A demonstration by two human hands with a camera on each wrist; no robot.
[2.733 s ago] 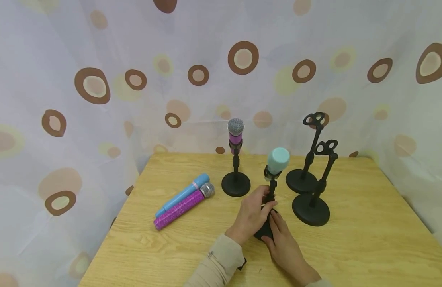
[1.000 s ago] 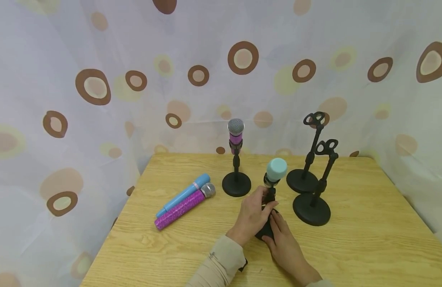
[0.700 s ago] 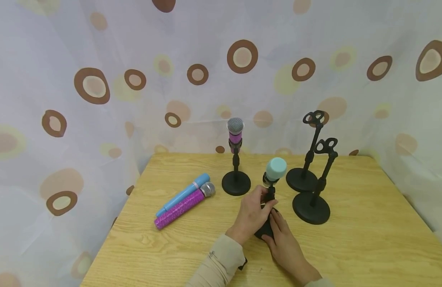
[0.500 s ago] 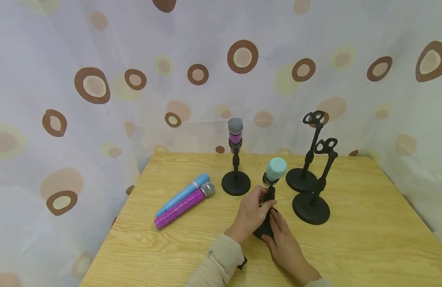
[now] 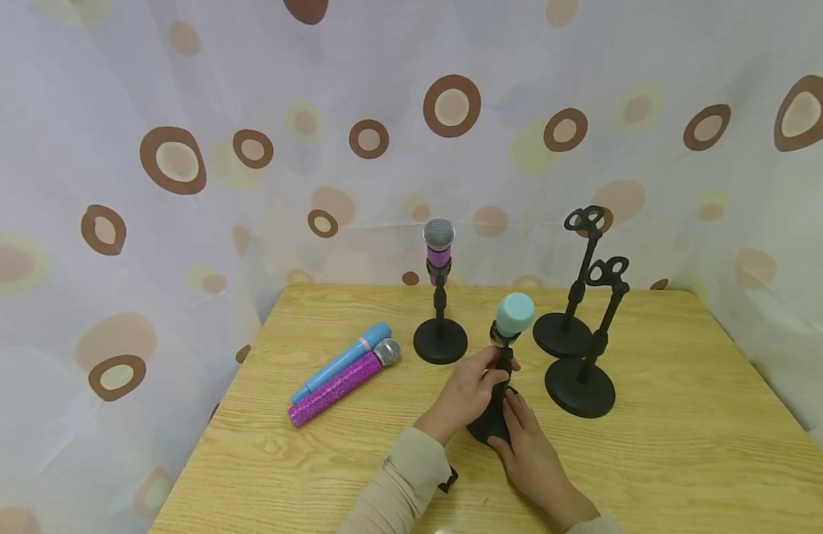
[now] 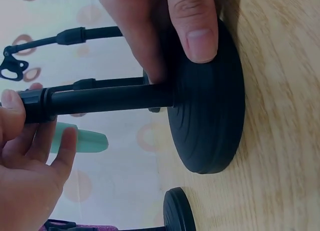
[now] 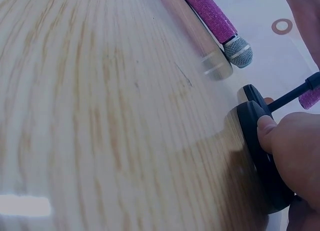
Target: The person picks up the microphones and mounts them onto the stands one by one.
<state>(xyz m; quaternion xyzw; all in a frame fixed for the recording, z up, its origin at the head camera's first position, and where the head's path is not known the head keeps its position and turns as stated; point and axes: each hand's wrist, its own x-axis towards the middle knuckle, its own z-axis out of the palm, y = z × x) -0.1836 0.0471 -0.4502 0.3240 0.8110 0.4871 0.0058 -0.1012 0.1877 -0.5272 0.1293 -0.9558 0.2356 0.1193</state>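
Observation:
A black microphone stand (image 5: 489, 424) with a round base bears a mint-green microphone (image 5: 516, 312) in its clip. My left hand (image 5: 466, 389) grips the collar on the stand's pole, its thumb and fingers curled around it in the left wrist view, where the bare pole (image 6: 110, 99) runs from the collar to the base. Low down, my right hand (image 5: 534, 460) holds the round base (image 7: 260, 163), thumb at its rim and fingers over its top. In the left wrist view the mint-green microphone (image 6: 85, 140) shows behind my left fingers.
A second stand (image 5: 440, 343) holding a purple microphone (image 5: 439, 256) is behind, left of the hands. Two stands with bare clips, one farther back (image 5: 562, 336) and one nearer (image 5: 580, 388), stand right. A blue microphone (image 5: 341, 363) and glittery purple microphone (image 5: 338, 387) lie left on the wooden table (image 5: 685, 445).
The mint-green microphone has sunk lower than at first. My left hand has shifted slightly and re-gripped around the pole; the base has slid slightly left. My right hand stays at the base.

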